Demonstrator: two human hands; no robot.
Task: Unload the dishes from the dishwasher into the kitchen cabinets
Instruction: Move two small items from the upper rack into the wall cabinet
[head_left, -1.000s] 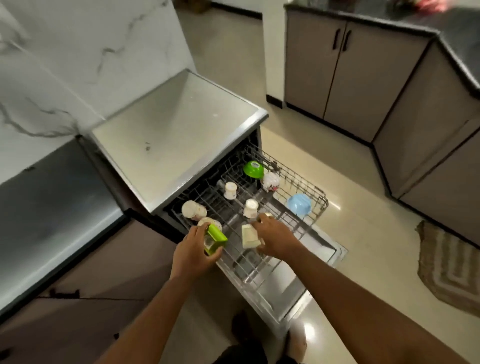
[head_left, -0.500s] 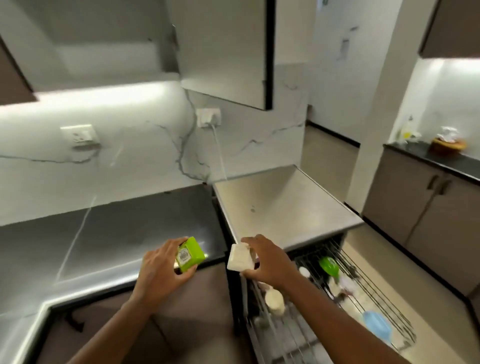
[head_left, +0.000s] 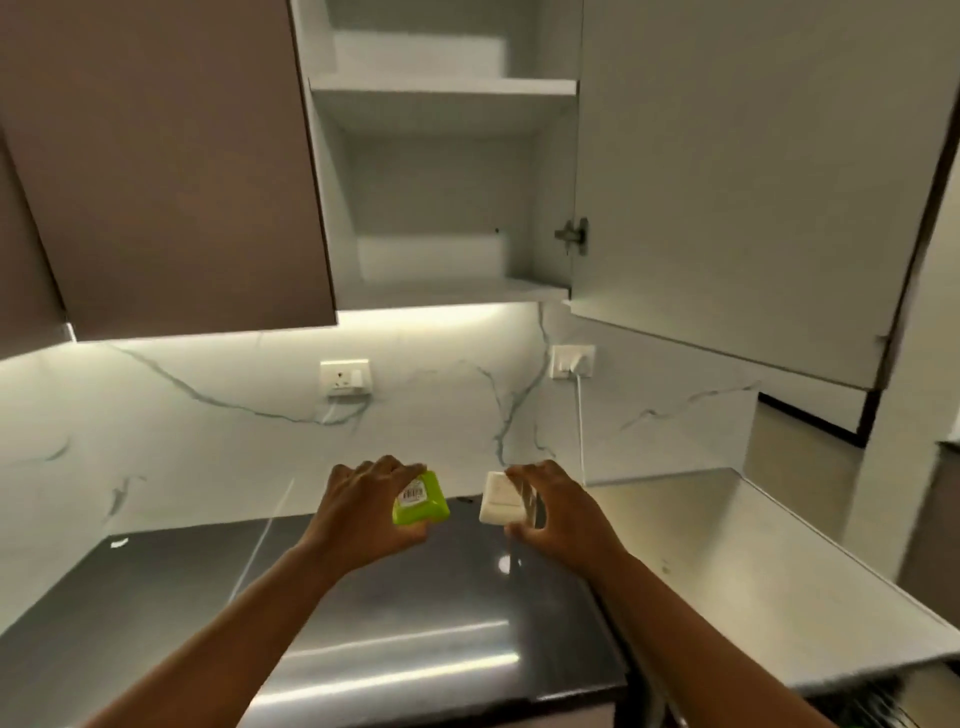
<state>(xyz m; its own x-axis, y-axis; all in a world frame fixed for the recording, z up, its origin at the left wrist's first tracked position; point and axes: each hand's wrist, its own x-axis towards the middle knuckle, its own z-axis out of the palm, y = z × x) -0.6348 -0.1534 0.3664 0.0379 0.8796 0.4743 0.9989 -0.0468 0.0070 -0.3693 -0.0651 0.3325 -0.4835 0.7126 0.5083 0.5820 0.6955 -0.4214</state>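
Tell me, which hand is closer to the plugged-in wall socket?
Right. The right hand sits almost directly below the plugged socket, holding a white container; the left hand, gripping a green container, is further left.

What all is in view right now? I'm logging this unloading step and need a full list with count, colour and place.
green container: 1, lime green with a white label, held in the left hand above the counter
white container: 1, white, held in the right hand above the counter
cabinet: 1, white inside, open, above the counter, shelves bare
cabinet door: 1, pale grey, swung open to the right
closed cabinet: 1, brown, upper left
counter: 1, dark and glossy, below the hands
dishwasher top: 1, grey, right of the counter
wall sockets: 2, white, on the marble wall; the right one has a white cord
left hand: 1, centre
right hand: 1, centre
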